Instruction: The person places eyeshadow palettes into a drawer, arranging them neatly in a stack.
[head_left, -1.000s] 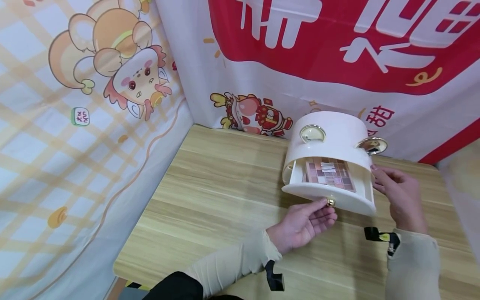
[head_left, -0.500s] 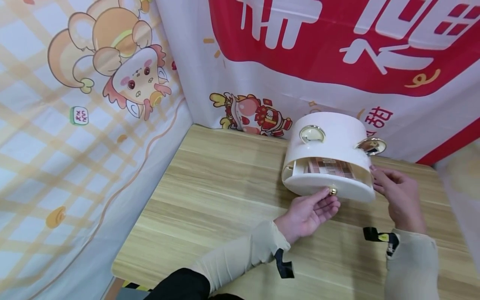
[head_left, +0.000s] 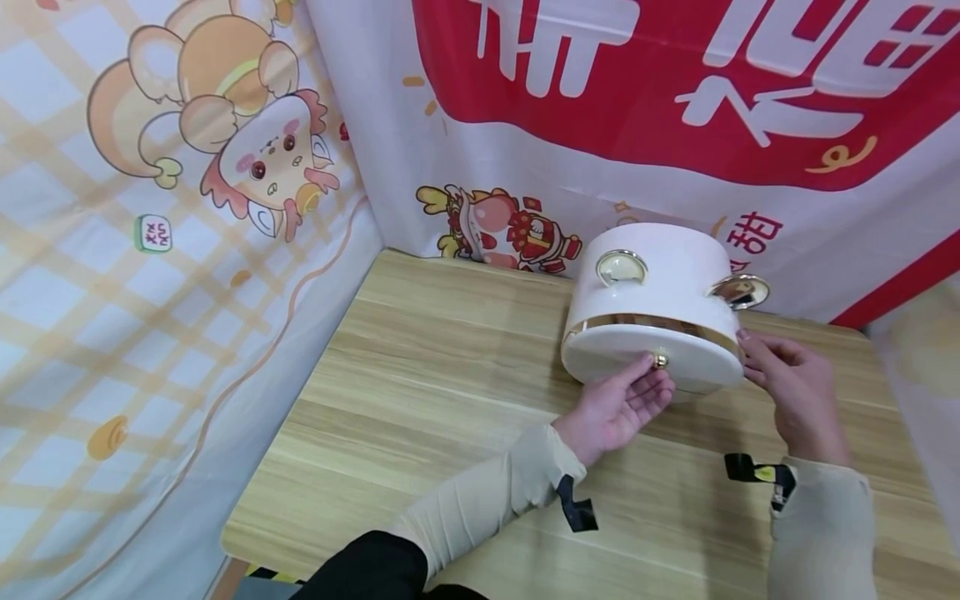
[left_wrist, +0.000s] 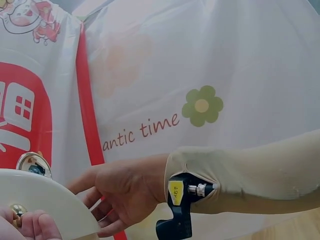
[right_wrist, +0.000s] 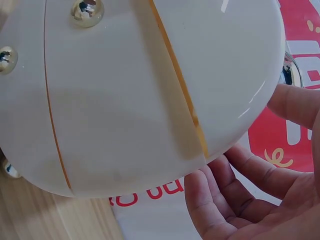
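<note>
A white rounded storage box (head_left: 652, 287) with gold-rimmed ears stands toward the back right of the table. Its drawer front (head_left: 615, 354) is out by only a narrow gap along the top edge. My left hand (head_left: 618, 412) pinches the gold knob (head_left: 660, 361) of the drawer between thumb and fingers. At the box's right side my right hand (head_left: 798, 392) grips it; in the right wrist view its thumb and bent fingers (right_wrist: 200, 200) lie against the white shell. What lies inside the drawer is almost wholly hidden.
The wooden table (head_left: 420, 375) stretches left and in front of the box. A printed cloth (head_left: 495, 158) hangs close behind it, and another cloth (head_left: 172, 333) borders the table's left side.
The drawer has slid inward from well out to nearly in, hiding the eyeshadow palette seen earlier. My left hand has moved up and away from me with the knob; the right hand stays put.
</note>
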